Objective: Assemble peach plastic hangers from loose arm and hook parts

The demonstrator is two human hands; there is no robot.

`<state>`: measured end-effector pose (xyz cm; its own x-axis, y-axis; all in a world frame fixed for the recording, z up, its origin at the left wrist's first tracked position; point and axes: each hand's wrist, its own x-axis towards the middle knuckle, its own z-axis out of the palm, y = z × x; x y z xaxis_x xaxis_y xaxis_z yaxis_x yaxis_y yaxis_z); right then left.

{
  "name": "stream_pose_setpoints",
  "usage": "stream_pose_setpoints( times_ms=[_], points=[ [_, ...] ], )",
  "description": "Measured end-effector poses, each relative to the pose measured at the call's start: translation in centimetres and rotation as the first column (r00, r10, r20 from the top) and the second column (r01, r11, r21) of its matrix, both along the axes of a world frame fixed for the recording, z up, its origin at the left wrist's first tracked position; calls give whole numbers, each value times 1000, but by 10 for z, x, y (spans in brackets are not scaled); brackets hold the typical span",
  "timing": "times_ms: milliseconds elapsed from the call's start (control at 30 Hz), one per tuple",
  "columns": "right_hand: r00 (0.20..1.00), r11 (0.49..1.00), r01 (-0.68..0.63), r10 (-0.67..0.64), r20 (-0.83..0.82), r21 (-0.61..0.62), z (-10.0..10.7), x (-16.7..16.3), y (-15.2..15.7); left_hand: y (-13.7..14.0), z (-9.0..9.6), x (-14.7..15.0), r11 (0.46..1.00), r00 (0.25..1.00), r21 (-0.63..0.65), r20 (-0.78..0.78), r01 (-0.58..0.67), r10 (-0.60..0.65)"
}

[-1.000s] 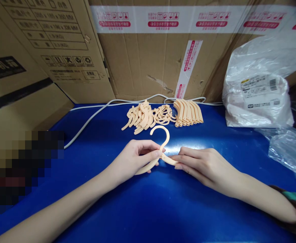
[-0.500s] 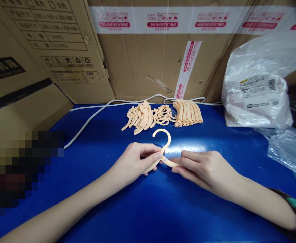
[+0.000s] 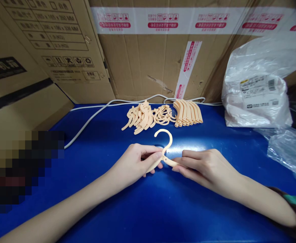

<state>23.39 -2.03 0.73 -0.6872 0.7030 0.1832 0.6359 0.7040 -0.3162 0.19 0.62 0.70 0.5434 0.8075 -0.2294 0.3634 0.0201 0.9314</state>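
Observation:
Between my hands, above the blue tabletop [image 3: 148,209], is a small cream plastic clothes hanger [image 3: 170,139] with its hook pointing up. My left hand [image 3: 140,158] pinches the left arm and the base of the hook between thumb and fingers. With thumb and fingertips closed, my right hand [image 3: 203,165] grips the right arm of the hanger. A small hole shows near the joint where hook and arms meet. The outer ends of both arms are hidden by my fingers.
Behind the hanger lie a pile of curved hanger arms [image 3: 144,116], a heap of hooks [image 3: 163,115] and a neat row of arm pieces [image 3: 188,113]. A white cable [image 3: 87,126] runs along the back. Cardboard boxes [image 3: 142,67] and a plastic-wrapped package [image 3: 256,98] border the table.
The hanger's hook has shifted slightly to the right and turned a little. Both hands keep their hold almost in place.

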Motion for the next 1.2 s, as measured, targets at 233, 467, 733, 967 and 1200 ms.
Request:
stream_pose_setpoints(
  times_ms=[233,467,733,967,1200],
  points=[
    [1000,999,1,-1,-5,-43,1,1,1,0,1,0,1000,1000,-16,-21,9,-9],
    [1000,996,-2,1,-15,-84,3,0,2,-3,3,3,1000,999,-27,-39,10,-11],
    [999,995,-7,4,-37,-95,2,1,1,-5,3,6,999,999,-50,-51,14,-17],
    [1000,991,-15,13,-13,-131,2,2,3,-6,2,6,993,996,106,-82,43,-34],
    [1000,1000,6,-6,11,17,-3,6,12,-9,-5,1,834,955,520,-295,183,-26]
  ],
)
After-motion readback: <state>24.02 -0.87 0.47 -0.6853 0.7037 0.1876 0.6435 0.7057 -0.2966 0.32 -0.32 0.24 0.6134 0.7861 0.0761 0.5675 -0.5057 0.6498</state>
